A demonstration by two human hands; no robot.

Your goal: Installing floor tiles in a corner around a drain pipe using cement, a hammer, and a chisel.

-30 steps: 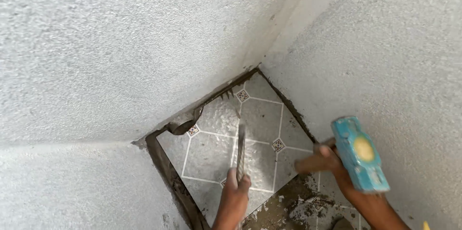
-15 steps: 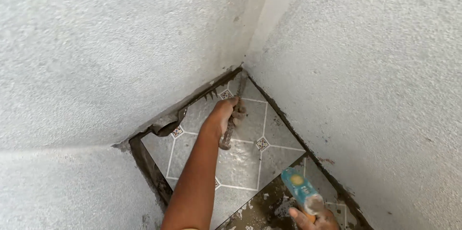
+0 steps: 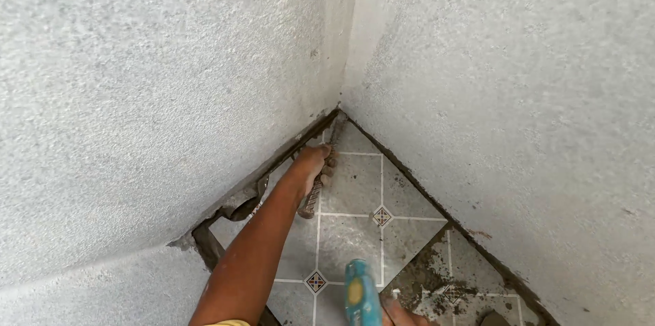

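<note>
Head view: looks steeply down from above into the corner of two grey plastered walls (image 3: 170, 94).
Nearness: close, at arm's reach of the patterned grey tiled floor (image 3: 355, 182).

Cut off and hidden parts near the wall corner

The right hand (image 3: 404, 314) and its teal-headed hammer (image 3: 360, 294) run off the bottom edge; the left hand (image 3: 315, 164) covers the middle of the ribbed steel rod (image 3: 319, 177), whose tip is indistinct.

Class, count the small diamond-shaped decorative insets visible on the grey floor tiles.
2: one small diamond inset right of the metal rod, one beside the blue hammer head. Others may be hidden.
</note>
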